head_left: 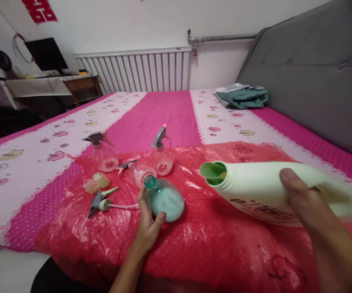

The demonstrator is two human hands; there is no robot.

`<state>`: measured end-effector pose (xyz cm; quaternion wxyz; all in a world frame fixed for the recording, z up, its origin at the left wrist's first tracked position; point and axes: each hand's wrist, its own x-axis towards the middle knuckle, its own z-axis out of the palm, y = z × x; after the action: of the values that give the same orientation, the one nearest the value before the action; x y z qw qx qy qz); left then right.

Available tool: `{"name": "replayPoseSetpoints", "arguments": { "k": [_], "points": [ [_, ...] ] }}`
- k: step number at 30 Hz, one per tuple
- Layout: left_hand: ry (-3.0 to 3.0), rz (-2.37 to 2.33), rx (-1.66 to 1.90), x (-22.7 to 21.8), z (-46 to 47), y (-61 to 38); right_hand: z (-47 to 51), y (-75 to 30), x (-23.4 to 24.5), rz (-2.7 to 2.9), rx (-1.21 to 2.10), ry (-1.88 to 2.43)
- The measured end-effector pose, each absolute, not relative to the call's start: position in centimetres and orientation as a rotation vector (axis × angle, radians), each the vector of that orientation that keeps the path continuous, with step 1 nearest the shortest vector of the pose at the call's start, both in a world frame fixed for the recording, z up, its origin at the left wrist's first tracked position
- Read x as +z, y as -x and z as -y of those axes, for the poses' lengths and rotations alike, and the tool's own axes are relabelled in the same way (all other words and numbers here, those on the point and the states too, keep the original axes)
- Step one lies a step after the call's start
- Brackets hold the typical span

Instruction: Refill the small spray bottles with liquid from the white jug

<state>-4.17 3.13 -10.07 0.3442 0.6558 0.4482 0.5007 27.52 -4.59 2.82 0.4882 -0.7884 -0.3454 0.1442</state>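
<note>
My left hand (150, 228) grips a small clear green spray bottle (166, 203) with no spray head on it, tilted, its neck toward the upper left. Pale, foamy-looking stuff shows inside. In my right hand (313, 215) is a large pale green detergent jug (258, 175), lying nearly level with its uncapped green spout facing left, apart from the small bottle. A loose spray head (98, 204) with a tube lies left of my left hand. Behind the green bottle is an open pink bottle (136, 173). Two pink spray bottles with heads stand farther back, one left (104, 158), one right (163, 160).
Red plastic sheeting (209, 252) covers the near part of the bed (166, 110). A yellowish cap (96, 182) lies at the left, and another spray head (127, 165) lies by the pink bottles. Folded clothes (241, 97) sit near the grey headboard (313, 73).
</note>
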Motion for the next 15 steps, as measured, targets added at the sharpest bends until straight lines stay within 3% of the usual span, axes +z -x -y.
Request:
{"name": "replayPoseSetpoints", "arguments": {
  "k": [15],
  "points": [
    [-1.715,-1.089,1.372,-10.3,-3.0,4.2,4.5,-28.8,2.4,0.684,0.398,1.782]
  ]
}}
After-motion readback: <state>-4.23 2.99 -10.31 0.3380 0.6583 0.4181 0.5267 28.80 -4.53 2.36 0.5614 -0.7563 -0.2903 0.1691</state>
